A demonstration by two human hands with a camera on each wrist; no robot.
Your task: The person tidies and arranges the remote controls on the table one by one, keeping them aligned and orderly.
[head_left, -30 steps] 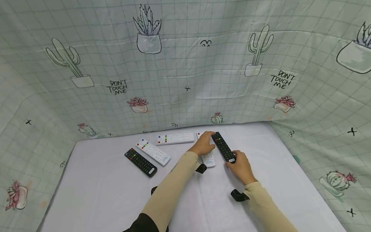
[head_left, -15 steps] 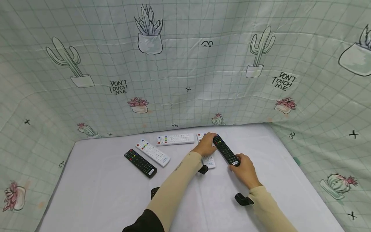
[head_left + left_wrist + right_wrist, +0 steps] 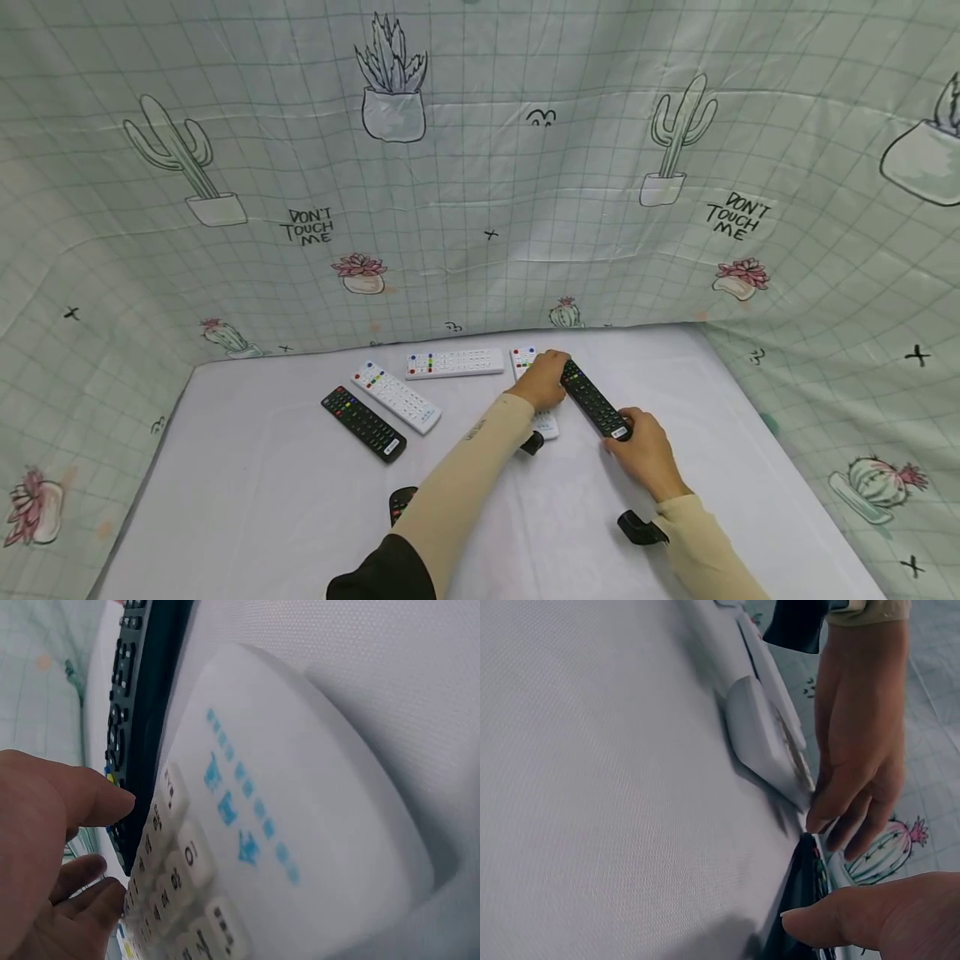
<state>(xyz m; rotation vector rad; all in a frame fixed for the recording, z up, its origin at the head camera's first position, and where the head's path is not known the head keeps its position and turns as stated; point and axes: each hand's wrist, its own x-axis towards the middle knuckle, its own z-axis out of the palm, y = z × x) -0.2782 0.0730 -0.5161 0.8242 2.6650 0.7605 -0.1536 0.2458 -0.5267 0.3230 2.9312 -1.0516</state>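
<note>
A black remote control point(image 3: 592, 402) lies slanted on the right half of the table, buttons up. My left hand point(image 3: 543, 382) pinches its far end, and my right hand point(image 3: 647, 454) grips its near end between thumb and fingers. Under my left wrist is a white remote control point(image 3: 547, 425), partly covered by that hand. In the left wrist view this white remote point(image 3: 300, 802) fills the foreground, with the black remote point(image 3: 139, 727) standing beyond it. The right wrist view has my right thumb point(image 3: 847, 919) against the side of the black remote point(image 3: 799, 900).
Farther left lie a white remote point(image 3: 455, 363) set crosswise, a slanted white remote point(image 3: 397, 397) and a black remote point(image 3: 364, 423). Another black remote point(image 3: 401, 502) is mostly hidden by my left sleeve. A cactus-print cloth point(image 3: 487, 167) walls the white table point(image 3: 262, 500) at the back and sides.
The held black remote has shifted right and closer to me, with both hands moving along with it. The other remotes keep their places; the head view has tilted slightly.
</note>
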